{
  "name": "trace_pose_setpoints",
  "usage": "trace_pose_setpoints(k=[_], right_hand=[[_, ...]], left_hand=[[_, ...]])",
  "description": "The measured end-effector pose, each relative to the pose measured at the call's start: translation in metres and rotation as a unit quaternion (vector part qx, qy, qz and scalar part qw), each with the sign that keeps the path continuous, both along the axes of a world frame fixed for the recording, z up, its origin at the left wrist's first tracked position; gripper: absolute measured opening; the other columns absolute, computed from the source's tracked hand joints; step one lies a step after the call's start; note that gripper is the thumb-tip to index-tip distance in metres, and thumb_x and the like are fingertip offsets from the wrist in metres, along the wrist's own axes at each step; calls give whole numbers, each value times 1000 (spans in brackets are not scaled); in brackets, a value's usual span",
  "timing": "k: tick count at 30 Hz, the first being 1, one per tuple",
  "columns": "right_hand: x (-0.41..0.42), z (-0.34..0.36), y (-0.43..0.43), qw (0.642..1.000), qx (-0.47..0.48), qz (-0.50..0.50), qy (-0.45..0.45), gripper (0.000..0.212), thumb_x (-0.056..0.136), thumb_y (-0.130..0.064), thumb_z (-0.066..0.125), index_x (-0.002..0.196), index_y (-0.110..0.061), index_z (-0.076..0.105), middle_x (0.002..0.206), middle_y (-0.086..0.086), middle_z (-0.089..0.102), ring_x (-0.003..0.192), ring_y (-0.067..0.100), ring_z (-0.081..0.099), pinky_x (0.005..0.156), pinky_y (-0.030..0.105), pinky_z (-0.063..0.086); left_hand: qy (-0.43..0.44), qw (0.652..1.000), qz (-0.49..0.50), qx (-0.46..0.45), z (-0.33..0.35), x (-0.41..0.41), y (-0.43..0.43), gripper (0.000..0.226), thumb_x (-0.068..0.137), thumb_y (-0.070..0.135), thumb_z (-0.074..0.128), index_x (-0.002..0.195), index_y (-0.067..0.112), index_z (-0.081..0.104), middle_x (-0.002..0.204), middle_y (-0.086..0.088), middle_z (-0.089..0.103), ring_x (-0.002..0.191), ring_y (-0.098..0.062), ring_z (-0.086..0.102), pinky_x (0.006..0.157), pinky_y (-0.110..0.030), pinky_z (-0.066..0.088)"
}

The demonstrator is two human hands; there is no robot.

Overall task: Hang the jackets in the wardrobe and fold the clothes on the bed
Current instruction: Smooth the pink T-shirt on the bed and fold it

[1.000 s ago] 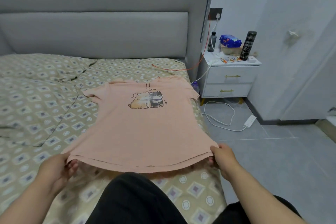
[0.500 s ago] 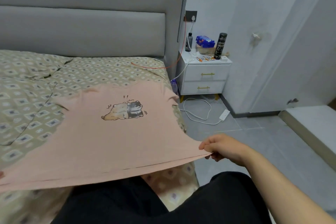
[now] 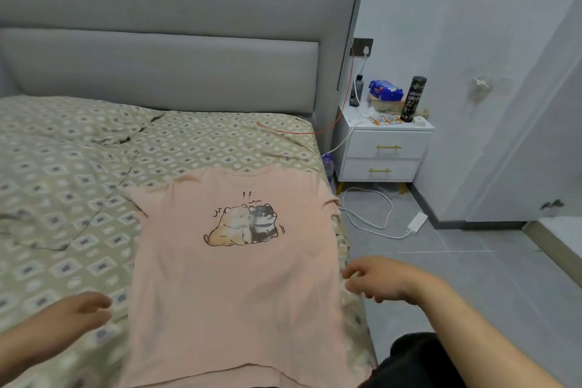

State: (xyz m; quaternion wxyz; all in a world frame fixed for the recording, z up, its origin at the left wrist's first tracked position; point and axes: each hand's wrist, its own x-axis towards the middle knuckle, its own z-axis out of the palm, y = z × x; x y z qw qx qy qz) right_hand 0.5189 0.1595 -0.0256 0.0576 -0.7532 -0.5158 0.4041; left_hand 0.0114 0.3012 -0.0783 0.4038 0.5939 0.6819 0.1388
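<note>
Pink shirt (image 3: 236, 293) flat; left hand (image 3: 78, 312), right hand (image 3: 384, 280) loose, empty.

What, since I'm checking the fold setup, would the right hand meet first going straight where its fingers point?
Likely the pink T-shirt: its side edge lies just ahead of the right hand. Depth leaves it unclear whether they already touch.

One head-worn camera looks forward and down, close over the bed (image 3: 78, 186).
</note>
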Motion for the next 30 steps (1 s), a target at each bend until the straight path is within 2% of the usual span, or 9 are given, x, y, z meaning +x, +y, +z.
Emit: trace_pose_setpoints(k=[3, 7, 13, 16, 19, 21, 23, 25, 30], right_hand=[[-30, -19, 39, 998, 61, 15, -7, 45, 91, -36, 56, 135, -27, 54, 127, -4, 59, 101, 11, 58, 83, 23, 45], [-69, -54, 91, 990, 96, 85, -55, 53, 97, -35, 49, 147, -20, 41, 151, 4, 42, 137, 20, 41, 110, 26, 31], [-105, -84, 164, 982, 164, 86, -36, 35, 93, -32, 46, 127, -28, 54, 131, -2, 56, 120, 22, 52, 94, 30, 40], [-122, -103, 204, 975, 182, 113, -51, 24, 95, -31, 44, 115, -21, 52, 113, -2, 52, 107, 21, 50, 85, 33, 39], [-139, -125, 237, 970, 186, 137, -81, 47, 98, -30, 41, 143, -15, 40, 150, 5, 37, 141, 23, 32, 111, 37, 33], [-153, -140, 254, 962, 197, 161, -100, 51, 98, -27, 41, 147, -14, 35, 160, 7, 24, 149, 24, 19, 118, 37, 25], [-169, -154, 271, 952, 211, 187, -120, 53, 95, -25, 41, 147, -13, 34, 162, 9, 19, 150, 25, 15, 121, 37, 19], [-184, -168, 285, 942, 223, 206, -142, 58, 96, -27, 40, 151, -12, 29, 163, 11, 15, 151, 26, 10, 123, 41, 7], [-208, -197, 307, 932, 259, 179, -182, 65, 96, -40, 27, 157, -18, 18, 166, 5, 5, 153, 19, -3, 120, 41, -17]], left_hand=[[-10, 996, -87, -2, 21, 63, 2, 20, 88, 31, 68, 107, 27, 66, 120, 12, 62, 108, -7, 58, 86, -30, 44], [12, 992, -128, 16, -11, 119, 36, 50, 95, 29, 58, 142, 18, 45, 148, 0, 42, 134, -16, 42, 105, -27, 32], [85, 985, -140, 45, -47, 153, 86, 57, 101, 32, 44, 153, 14, 27, 163, -7, 16, 151, -21, 11, 116, -27, 13], [145, 972, -179, 54, -70, 156, 114, 52, 96, 34, 47, 140, 8, 41, 153, -15, 32, 143, -32, 25, 114, -38, 26], [227, 948, -202, 93, -95, 149, 129, 51, 96, 40, 36, 137, 11, 41, 146, -12, 36, 139, -33, 30, 111, -43, 29], [269, 936, -192, 123, -112, 136, 127, 66, 96, 50, 18, 153, 18, 27, 162, -8, 20, 149, -29, 17, 119, -40, 12], [267, 928, -185, 183, -124, 126, 121, 75, 94, 54, 6, 150, 16, 38, 158, -8, 32, 145, -29, 31, 117, -37, 9], [241, 928, -166, 232, -131, 123, 115, 68, 97, 46, 18, 132, 5, 60, 140, -16, 55, 126, -36, 56, 112, -34, 16], [211, 938, -58, 269, -136, 124, 120, 69, 75, 38, 40, 121, -9, 63, 128, -29, 59, 114, -47, 60, 111, -27, 19]])
